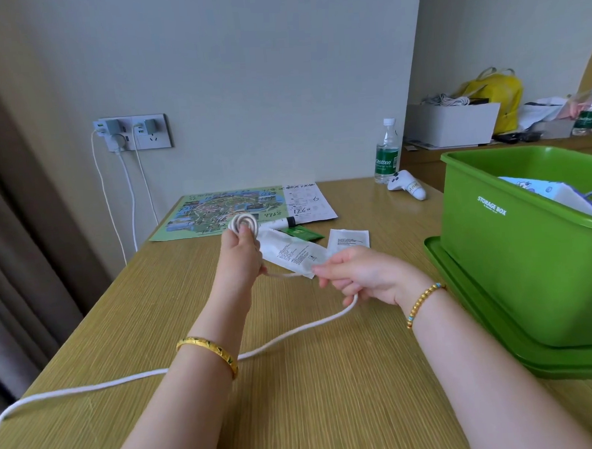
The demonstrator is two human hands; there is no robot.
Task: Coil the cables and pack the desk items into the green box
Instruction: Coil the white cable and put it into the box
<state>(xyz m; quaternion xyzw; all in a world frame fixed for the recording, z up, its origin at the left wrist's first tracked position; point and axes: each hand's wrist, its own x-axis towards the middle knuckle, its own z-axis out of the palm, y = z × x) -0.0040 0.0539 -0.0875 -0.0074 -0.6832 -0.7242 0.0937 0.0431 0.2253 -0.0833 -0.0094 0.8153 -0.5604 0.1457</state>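
The left hand [242, 258] pinches a small coil [243, 223] of the white cable [293, 334], left of the green box [515, 247]. The right hand [355, 276], nearer the box, is closed around the loose cable. I would feed slack gently, keeping each loop equal and flat.

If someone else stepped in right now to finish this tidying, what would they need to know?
Left hand pinches a small finished coil of the white cable.
Right hand grips the cable's loose run, which trails across the desk and off its left edge.
Green box stands at right on its lid, with some items already inside.
Left: finish coiling, then pack the map, packets, pen and white controller.
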